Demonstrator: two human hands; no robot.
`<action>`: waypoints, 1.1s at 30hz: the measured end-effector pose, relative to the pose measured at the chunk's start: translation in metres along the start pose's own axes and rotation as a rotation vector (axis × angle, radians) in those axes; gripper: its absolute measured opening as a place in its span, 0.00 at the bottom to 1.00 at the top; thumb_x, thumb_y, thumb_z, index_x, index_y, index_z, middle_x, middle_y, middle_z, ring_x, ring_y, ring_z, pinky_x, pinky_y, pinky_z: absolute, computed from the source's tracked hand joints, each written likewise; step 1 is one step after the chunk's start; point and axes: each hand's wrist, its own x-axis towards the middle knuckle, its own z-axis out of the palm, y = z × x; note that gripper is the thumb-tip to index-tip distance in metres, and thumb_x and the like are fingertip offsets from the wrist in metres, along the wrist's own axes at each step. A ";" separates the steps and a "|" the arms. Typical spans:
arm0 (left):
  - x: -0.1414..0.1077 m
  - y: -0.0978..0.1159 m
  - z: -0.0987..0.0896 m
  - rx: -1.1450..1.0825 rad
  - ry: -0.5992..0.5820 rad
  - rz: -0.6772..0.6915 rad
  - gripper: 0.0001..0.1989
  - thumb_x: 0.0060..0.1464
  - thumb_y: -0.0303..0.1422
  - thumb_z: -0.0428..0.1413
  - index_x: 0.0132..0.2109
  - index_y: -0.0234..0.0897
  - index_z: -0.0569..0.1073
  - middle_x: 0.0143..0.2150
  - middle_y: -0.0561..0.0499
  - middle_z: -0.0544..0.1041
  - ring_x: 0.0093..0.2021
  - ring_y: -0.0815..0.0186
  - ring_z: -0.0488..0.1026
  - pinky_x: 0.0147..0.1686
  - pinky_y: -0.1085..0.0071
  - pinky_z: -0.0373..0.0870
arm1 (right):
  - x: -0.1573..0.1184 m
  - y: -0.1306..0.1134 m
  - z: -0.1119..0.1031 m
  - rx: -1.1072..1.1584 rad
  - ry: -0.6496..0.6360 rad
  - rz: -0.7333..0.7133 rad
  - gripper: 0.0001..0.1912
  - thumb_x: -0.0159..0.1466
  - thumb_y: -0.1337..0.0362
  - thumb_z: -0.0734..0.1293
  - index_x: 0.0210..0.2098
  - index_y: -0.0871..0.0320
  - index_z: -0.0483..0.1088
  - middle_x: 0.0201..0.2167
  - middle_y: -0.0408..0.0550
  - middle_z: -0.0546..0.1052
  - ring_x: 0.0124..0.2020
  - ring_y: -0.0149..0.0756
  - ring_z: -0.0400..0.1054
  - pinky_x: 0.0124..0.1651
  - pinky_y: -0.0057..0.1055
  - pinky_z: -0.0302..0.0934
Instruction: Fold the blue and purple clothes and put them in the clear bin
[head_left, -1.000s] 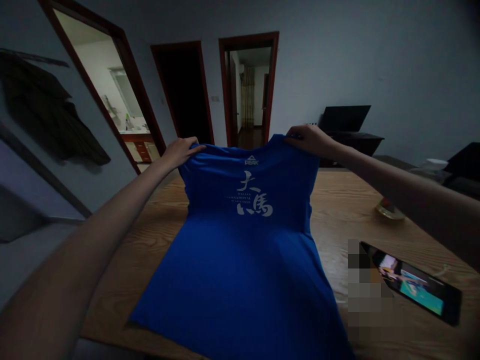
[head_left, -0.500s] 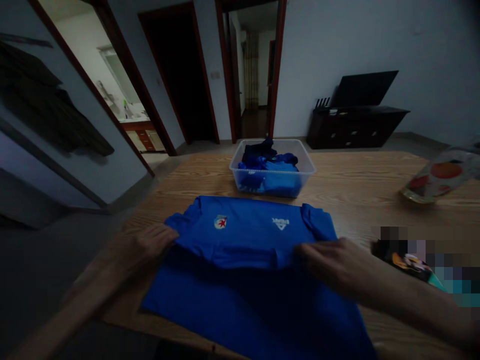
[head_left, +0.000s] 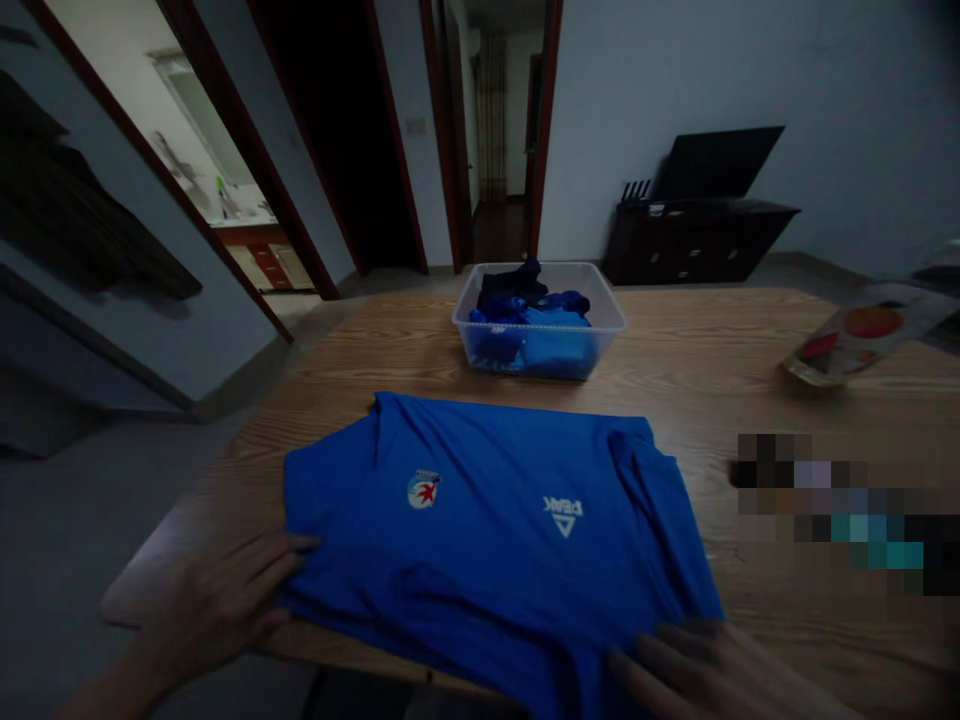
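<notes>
A blue shirt (head_left: 487, 480) with a red-and-white badge and a white logo lies spread on the wooden table (head_left: 675, 350), its near part wrinkled and reaching the front edge. My left hand (head_left: 236, 590) is at the shirt's left edge, fingers apart, fingertips touching the cloth. At the lower right, my right hand (head_left: 679, 665) rests on the near right part of the shirt with its fingers spread; it is slightly blurred and cut off by the frame's bottom.
Beyond the shirt stands a clear plastic bin (head_left: 536, 350) holding blue and dark clothes. A tilted-looking clear container with fruit pictures (head_left: 870, 325) is at the right. Pixelated items lie on the right side.
Both hands have moved down toward the near edge, and their fingers have opened. The shirt's raised, bunched part now lies flatter and nearer, with its left sleeve spread outward. The view has shifted slightly.
</notes>
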 end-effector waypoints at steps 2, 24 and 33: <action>0.014 0.002 0.003 -0.091 0.015 -0.146 0.18 0.74 0.47 0.51 0.48 0.44 0.82 0.46 0.52 0.88 0.44 0.61 0.86 0.48 0.69 0.80 | 0.002 0.022 0.001 -0.026 -0.019 0.080 0.17 0.80 0.59 0.55 0.50 0.53 0.75 0.38 0.47 0.85 0.32 0.39 0.78 0.34 0.35 0.70; 0.129 0.089 0.045 -0.071 -0.133 0.030 0.53 0.62 0.64 0.58 0.82 0.47 0.48 0.80 0.44 0.60 0.76 0.42 0.64 0.68 0.49 0.69 | -0.132 0.032 0.030 0.668 0.667 1.409 0.27 0.63 0.41 0.75 0.56 0.47 0.78 0.51 0.52 0.86 0.53 0.58 0.83 0.55 0.48 0.81; 0.219 0.244 0.060 -0.148 0.028 0.174 0.45 0.70 0.61 0.48 0.81 0.37 0.53 0.79 0.41 0.64 0.77 0.50 0.61 0.71 0.51 0.61 | -0.140 0.038 0.016 0.511 0.377 1.298 0.34 0.70 0.36 0.66 0.64 0.53 0.70 0.48 0.57 0.85 0.39 0.52 0.84 0.40 0.45 0.81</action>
